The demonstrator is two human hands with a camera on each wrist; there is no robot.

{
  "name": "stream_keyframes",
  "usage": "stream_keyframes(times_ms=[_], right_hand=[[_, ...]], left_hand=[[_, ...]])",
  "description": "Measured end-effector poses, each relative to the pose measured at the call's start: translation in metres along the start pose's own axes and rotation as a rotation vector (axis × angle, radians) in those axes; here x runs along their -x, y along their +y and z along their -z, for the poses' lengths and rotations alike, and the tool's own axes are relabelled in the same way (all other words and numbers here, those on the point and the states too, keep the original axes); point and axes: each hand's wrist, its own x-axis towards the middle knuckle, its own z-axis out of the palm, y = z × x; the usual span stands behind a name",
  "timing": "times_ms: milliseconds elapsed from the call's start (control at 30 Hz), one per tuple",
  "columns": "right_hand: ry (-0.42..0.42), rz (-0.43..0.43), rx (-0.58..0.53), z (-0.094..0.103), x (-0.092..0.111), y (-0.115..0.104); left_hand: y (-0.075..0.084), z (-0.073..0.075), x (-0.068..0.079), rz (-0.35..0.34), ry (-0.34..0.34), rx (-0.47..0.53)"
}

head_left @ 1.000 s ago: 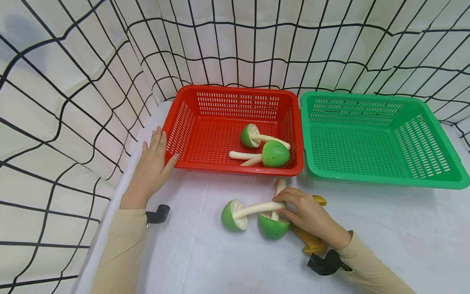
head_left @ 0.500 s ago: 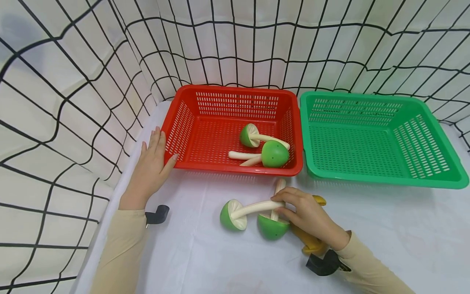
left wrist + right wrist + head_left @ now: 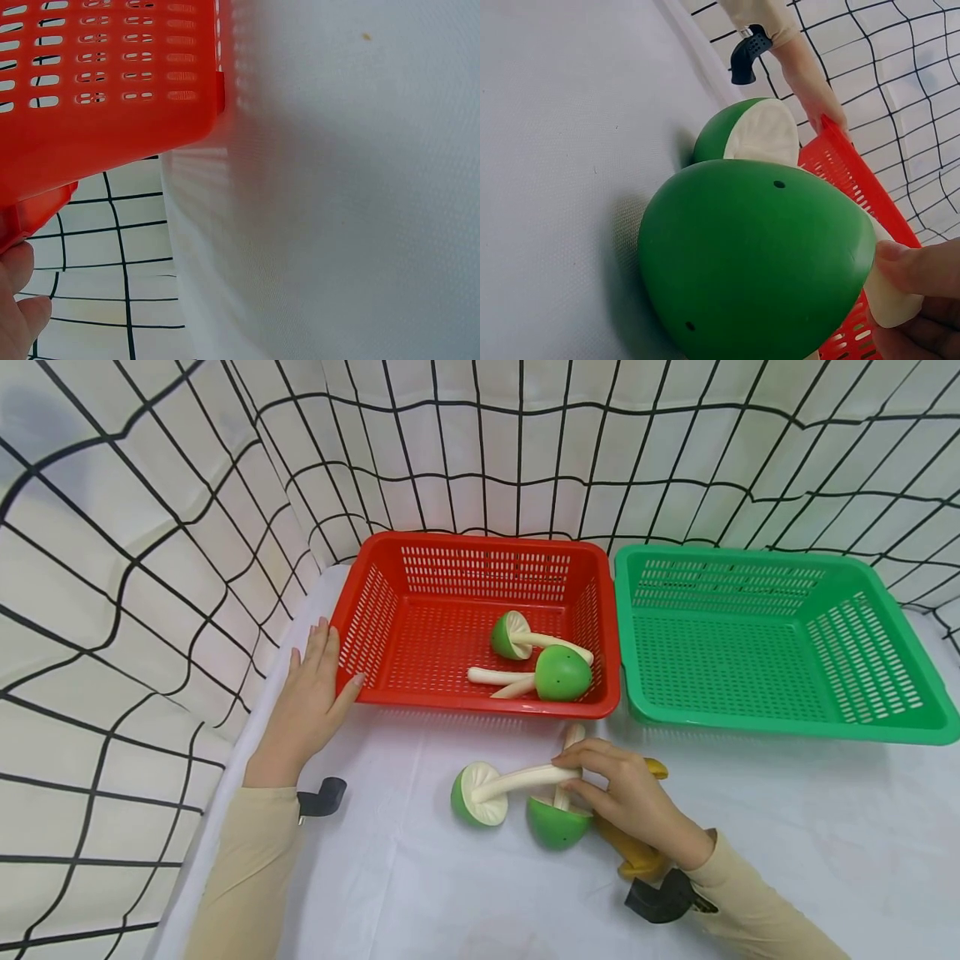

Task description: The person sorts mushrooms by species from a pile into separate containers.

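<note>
My right hand (image 3: 626,793) pinches the stem end of a green-capped toy mushroom (image 3: 517,782) between thumb and fingers. The cap points left, its pale underside facing up and right. Beneath that stem lies a second green-capped mushroom (image 3: 557,825), whose big cap (image 3: 757,255) fills the middle of the right wrist view. A yellow object (image 3: 637,856) is mostly hidden under my right hand. My left hand (image 3: 307,702) rests with straight fingers along the left side of the red basket (image 3: 480,703), thumb over its front rim. Several green-capped mushrooms (image 3: 562,673) lie inside at the right.
To the right of the red basket stands a green basket (image 3: 780,732), their rims close together. Black wire mesh (image 3: 517,481) backed by white cloth rises behind the baskets and along the left. A white cloth (image 3: 420,893) covers the table.
The pinched mushroom's cap has risen slightly and tipped, showing more of its pale underside. The right hand's fingers have shifted up a little. The left hand and the baskets stay in place.
</note>
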Motion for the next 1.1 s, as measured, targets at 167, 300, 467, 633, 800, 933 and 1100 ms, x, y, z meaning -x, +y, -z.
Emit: stream_keyframes(times_ms=[167, 300, 467, 633, 800, 933, 1100], right_hand=[[0.008, -0.007, -0.005, 0.0002, -0.0006, -0.0010], [0.023, -0.002, -0.017, 0.0005, -0.0018, -0.0021], [0.059, 0.022, -0.050, 0.0010, -0.0038, -0.0033], [0.083, 0.038, -0.077, 0.0012, -0.0054, -0.0045], [0.098, 0.042, -0.076, 0.0012, -0.0056, -0.0054], [0.107, 0.044, -0.075, 0.0017, -0.0058, -0.0061], [0.116, 0.055, -0.081, 0.0024, -0.0066, -0.0073]], left_hand=[[-0.0008, -0.0003, -0.0001, -0.004, 0.003, 0.001], [-0.0017, -0.0009, 0.0000, -0.004, 0.005, -0.001], [-0.0022, -0.0012, -0.0001, -0.005, 0.007, -0.005], [-0.0019, -0.0012, -0.0002, -0.004, 0.006, -0.007], [-0.0017, -0.0013, -0.0004, -0.003, 0.004, -0.006], [-0.0015, -0.0012, -0.0005, -0.002, 0.004, -0.006], [-0.0013, -0.0010, -0.0001, 0.002, 0.001, 0.000]])
